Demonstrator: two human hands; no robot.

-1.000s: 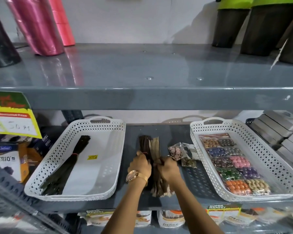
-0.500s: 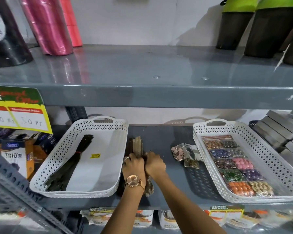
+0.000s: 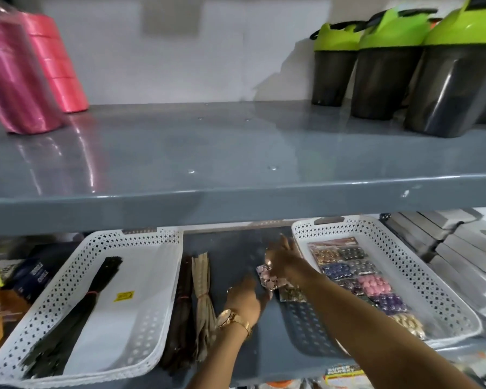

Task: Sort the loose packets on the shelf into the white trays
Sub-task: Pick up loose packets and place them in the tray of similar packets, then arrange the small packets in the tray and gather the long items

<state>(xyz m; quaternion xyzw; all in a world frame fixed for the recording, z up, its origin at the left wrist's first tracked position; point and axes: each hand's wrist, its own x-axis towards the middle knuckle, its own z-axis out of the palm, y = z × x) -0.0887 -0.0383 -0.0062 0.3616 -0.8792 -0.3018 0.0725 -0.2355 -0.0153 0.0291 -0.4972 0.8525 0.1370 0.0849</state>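
Note:
Two white perforated trays stand on the lower shelf. The left tray (image 3: 141, 240) holds a black bundle (image 3: 76, 318). The right tray (image 3: 376, 229) holds rows of coloured bead packets (image 3: 373, 286). Between the trays, a brown bundle (image 3: 180, 310) and a beige bundle (image 3: 201, 290) lie beside the left tray. Loose bead packets (image 3: 267, 277) lie near the right tray. My right hand (image 3: 281, 259) is spread over them with its fingers apart. My left hand (image 3: 244, 301), wearing a gold watch, reaches towards the packets from the left and holds nothing.
The upper shelf (image 3: 236, 192) overhangs the trays' far ends. It carries pink rolls (image 3: 26, 80) at the left and green-lidded containers (image 3: 376, 66) at the right. Grey boxes (image 3: 460, 248) are stacked right of the right tray, and boxed goods (image 3: 26, 279) sit left of the left tray.
Both hands let go of the brown and beige bundles, which now lie beside the left tray. The hands moved right to the loose bead packets. The view tilted upward.

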